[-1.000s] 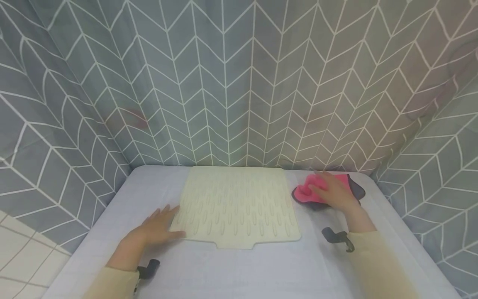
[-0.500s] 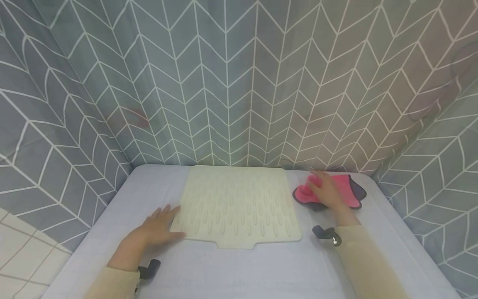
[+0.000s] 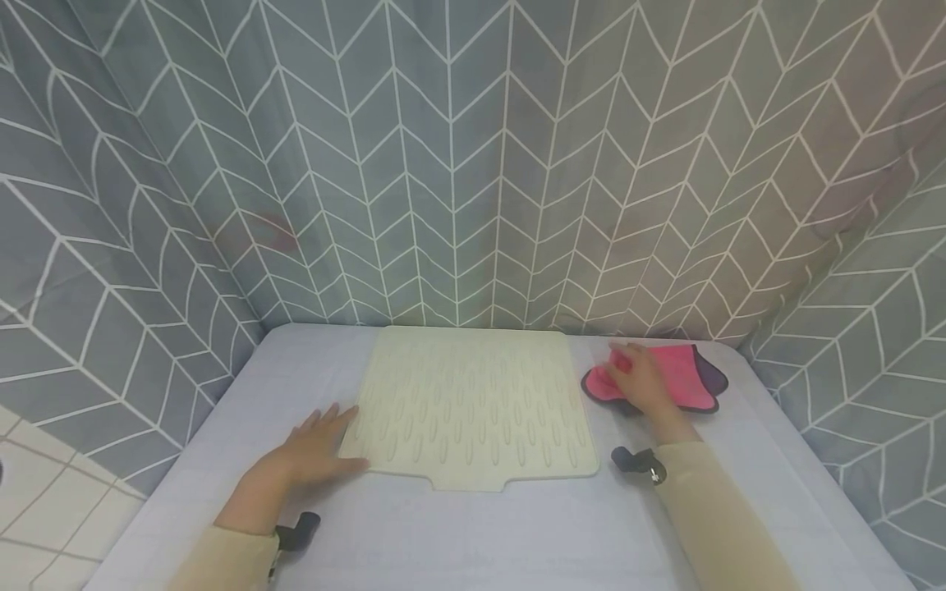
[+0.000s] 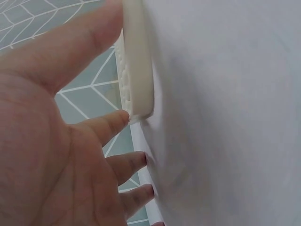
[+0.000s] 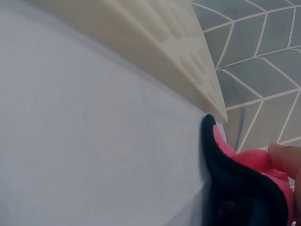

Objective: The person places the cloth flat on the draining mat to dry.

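A cream board [image 3: 469, 484] with raised oval ridges lies flat on the white-covered table. At its left front corner rests my left hand [image 3: 310, 455], fingers spread. In the left wrist view, the thumb and a fingertip of that hand [image 4: 61, 122] touch the board's edge [image 4: 140, 70]. To the right of the board lies a pink cloth [image 3: 676, 373] with dark edging and a dark underside. My right hand [image 3: 643, 384] pinches a bunched part of it. The right wrist view shows the thumb [image 5: 284, 157] against the bunched cloth [image 5: 256, 160]; the other fingers are mostly hidden.
White cloth covers the table [image 3: 443, 542]. Grey curtains with a white chevron pattern [image 3: 473, 164] hang behind it and at both sides. Pale tiles [image 3: 44, 492] show at the lower left. Each wrist carries a small black camera mount [image 3: 299, 532].
My right hand and forearm have shifted left over the pink cloth, and the fingers have gathered its bunched part. The left hand has stayed at the board's corner.
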Available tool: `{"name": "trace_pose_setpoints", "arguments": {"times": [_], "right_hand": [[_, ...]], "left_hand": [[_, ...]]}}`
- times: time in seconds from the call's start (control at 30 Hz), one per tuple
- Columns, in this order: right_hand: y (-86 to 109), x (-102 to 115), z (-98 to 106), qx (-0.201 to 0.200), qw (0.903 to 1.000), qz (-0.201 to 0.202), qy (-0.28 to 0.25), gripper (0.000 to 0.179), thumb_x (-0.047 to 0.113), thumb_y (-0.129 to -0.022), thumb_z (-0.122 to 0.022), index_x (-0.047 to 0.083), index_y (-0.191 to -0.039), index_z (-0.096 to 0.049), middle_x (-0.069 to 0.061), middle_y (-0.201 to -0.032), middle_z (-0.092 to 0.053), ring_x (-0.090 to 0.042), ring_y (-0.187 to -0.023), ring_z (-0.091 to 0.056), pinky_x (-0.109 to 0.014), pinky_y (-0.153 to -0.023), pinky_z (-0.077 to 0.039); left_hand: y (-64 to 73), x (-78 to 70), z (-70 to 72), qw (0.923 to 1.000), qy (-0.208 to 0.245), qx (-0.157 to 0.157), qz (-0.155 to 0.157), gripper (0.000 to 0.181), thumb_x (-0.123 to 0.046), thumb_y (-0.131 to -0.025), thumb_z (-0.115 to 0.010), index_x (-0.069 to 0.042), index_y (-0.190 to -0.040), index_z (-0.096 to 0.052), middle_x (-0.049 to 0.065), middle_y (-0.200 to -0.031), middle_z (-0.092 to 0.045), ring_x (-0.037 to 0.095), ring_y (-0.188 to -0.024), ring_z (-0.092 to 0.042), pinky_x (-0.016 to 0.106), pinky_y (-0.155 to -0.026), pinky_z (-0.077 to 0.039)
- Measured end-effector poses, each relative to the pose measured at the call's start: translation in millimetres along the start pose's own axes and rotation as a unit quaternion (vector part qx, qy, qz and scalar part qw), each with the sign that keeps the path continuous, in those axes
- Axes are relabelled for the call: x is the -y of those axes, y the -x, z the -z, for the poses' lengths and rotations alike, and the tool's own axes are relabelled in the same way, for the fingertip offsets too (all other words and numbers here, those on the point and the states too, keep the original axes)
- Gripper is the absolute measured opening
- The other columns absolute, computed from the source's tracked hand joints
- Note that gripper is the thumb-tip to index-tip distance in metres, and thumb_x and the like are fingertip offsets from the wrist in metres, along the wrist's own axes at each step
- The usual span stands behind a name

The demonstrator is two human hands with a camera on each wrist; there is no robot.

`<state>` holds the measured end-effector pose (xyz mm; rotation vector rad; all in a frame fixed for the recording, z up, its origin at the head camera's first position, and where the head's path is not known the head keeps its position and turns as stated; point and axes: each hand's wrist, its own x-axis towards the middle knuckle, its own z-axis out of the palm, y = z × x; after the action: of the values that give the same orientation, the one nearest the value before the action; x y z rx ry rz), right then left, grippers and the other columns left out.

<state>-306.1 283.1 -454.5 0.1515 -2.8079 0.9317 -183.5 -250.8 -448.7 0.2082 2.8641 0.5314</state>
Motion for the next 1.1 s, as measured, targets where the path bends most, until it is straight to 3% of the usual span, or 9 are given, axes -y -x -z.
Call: {"name": "trace_pose_setpoints", "arguments": {"times": [0.13, 0.27, 0.37, 0.77, 1.1], "right_hand": [[-0.3, -5, -3, -0.012, 0.9999, -0.008, -0.001, 0.049, 0.016, -0.097, -0.065, -0.005, -0.139, -0.052, -0.036, -0.136, -0.046, -0.053, -0.129, -0.041, -0.065, -0.108, -0.034], [-0.5, -6, -2, -0.021, 0.9998, -0.006, 0.000, 0.047, 0.014, -0.094, -0.067, -0.006, -0.136, -0.056, -0.032, -0.121, -0.056, -0.044, -0.107, -0.053, -0.057, -0.090, -0.046], [0.6, -5, 1, -0.028, 0.9995, -0.011, -0.012, 0.045, 0.010, -0.093, -0.067, -0.006, -0.134, -0.057, -0.029, -0.115, -0.060, -0.037, -0.094, -0.055, -0.049, -0.079, -0.047], [10.7, -5, 14, -0.078, 0.9969, -0.013, -0.005, 0.041, 0.009, -0.091, -0.069, -0.004, -0.129, -0.061, -0.030, -0.117, -0.063, -0.041, -0.097, -0.060, -0.054, -0.080, -0.051], [20.5, 2, 26, -0.122, 0.9925, 0.007, 0.003, 0.039, 0.010, -0.090, -0.072, -0.003, -0.125, -0.065, -0.026, -0.111, -0.066, -0.039, -0.094, -0.061, -0.049, -0.077, -0.049]], "left_hand": [[-1.0, 1.7, -1.8, 1.0000, -0.002, -0.002, -0.003, 0.106, -0.064, -0.079, -0.071, 0.002, -0.153, -0.033, 0.037, -0.155, -0.022, 0.063, -0.140, -0.014, 0.079, -0.108, -0.013], [-1.0, 3.2, -2.9, 1.0000, -0.001, -0.006, -0.006, 0.106, -0.064, -0.079, -0.071, 0.002, -0.153, -0.034, 0.038, -0.155, -0.023, 0.064, -0.140, -0.015, 0.079, -0.107, -0.014], [-1.2, 4.0, -3.8, 0.9999, -0.002, -0.009, -0.009, 0.106, -0.064, -0.079, -0.071, 0.002, -0.153, -0.034, 0.038, -0.155, -0.023, 0.064, -0.140, -0.016, 0.079, -0.107, -0.014], [-2.0, 2.8, -3.8, 0.9999, -0.002, -0.011, -0.007, 0.108, -0.065, -0.077, -0.072, 0.003, -0.152, -0.034, 0.037, -0.155, -0.024, 0.063, -0.140, -0.016, 0.079, -0.107, -0.014], [-0.2, 1.4, -3.1, 0.9999, 0.002, -0.010, -0.005, 0.108, -0.064, -0.076, -0.073, 0.002, -0.152, -0.034, 0.037, -0.155, -0.024, 0.062, -0.140, -0.016, 0.077, -0.109, -0.014]]}}
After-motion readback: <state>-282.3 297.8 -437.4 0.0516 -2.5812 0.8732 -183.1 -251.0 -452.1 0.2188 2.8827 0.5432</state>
